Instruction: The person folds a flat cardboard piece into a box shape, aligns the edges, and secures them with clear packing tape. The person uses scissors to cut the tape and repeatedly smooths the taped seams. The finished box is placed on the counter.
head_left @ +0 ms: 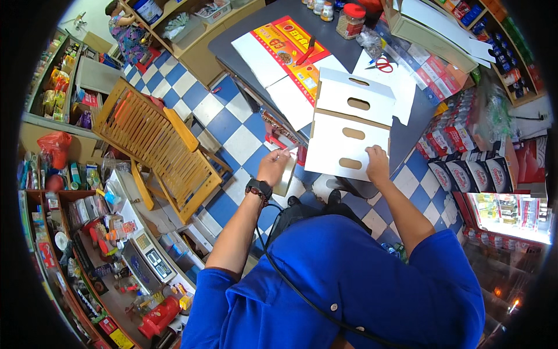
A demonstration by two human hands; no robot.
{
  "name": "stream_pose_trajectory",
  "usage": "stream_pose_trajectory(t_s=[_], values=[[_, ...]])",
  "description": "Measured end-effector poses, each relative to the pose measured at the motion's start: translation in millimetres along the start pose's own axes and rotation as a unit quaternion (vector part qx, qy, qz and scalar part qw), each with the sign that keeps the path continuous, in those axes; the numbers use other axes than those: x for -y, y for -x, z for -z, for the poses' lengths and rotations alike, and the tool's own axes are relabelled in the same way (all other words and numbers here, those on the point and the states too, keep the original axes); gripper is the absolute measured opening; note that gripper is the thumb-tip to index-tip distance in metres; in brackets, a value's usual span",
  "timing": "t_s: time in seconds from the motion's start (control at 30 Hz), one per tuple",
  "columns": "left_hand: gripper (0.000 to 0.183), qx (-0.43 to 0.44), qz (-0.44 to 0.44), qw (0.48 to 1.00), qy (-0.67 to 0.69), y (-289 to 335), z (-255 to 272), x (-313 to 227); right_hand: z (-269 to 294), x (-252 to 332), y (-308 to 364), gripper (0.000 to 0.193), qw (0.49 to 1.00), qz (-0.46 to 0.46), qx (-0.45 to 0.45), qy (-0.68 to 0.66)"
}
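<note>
Head view, looking down: my right hand [376, 164] is pinching the near right edge of a creased white cardboard [351, 149], thumb and fingers together on it. Cardboard lies at the near edge of the dark grey table [334, 42], partly overhanging it. My left hand [273, 167] is curled off the table's edge, fingertips together, seemingly pinching a pale card piece [289, 170]; exact grip hard to tell. Progress, judging by how things lie: four oval holes already cut through the white cardboard, crease lines in place, panels lying mostly spread, not closed up as a box. What's left can't be told for sure; the card piece in my left hand isn't joined to the cardboard. Red-handled cutter [305, 54] lies on the red-and-yellow printed cardboard [279, 38] and red-handled scissors [381, 66] on a white sheet, neither in my hands. Containers: red-lidded clear jar [350, 24] on the far side, small pale-brown bits inside, kind unclear; smaller jars [318, 7] just beside it, contents too small to read. Pale carton [407, 32] at far right has its top flaps up, inside not visible to me. Grey bin [185, 32] on the far shelf holds a greyish bundle.
</note>
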State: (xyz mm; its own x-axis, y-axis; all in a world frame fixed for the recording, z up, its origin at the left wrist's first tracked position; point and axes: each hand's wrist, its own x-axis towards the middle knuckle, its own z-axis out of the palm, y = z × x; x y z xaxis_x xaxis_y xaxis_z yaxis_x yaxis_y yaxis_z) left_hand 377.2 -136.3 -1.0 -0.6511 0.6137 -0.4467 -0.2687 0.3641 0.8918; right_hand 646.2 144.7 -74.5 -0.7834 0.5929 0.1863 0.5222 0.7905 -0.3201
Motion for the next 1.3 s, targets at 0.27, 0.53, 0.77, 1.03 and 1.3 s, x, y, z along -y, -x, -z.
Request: stream_pose_trajectory(t_s=[0.27,0.53,0.77,1.03,1.3], values=[[0.032,0.017,0.010,0.996,-0.089,-8.1,-2.3,5.6,-40.9,92.5,-41.1,0.034,0.876,-0.076,0.238,-0.413],[0.040,0.065,-0.010,0.955,-0.288,-10.0,-34.9,-18.8,-29.1,105.0,-62.3,0.036,0.803,-0.168,0.297,-0.489],[0.039,0.090,-0.042,0.910,-0.403,-14.6,-65.4,-67.8,-12.3,57.9,-60.7,0.046,0.673,-0.301,0.263,-0.622],[0.035,0.139,-0.058,0.914,-0.377,-38.0,-108.4,-109.5,6.0,13.2,-33.8,0.042,0.572,-0.380,0.222,-0.692],[0.030,0.246,-0.072,0.879,-0.402,-80.3,-141.5,-87.7,6.5,10.2,-19.1,0.043,0.585,-0.383,0.217,-0.681]])
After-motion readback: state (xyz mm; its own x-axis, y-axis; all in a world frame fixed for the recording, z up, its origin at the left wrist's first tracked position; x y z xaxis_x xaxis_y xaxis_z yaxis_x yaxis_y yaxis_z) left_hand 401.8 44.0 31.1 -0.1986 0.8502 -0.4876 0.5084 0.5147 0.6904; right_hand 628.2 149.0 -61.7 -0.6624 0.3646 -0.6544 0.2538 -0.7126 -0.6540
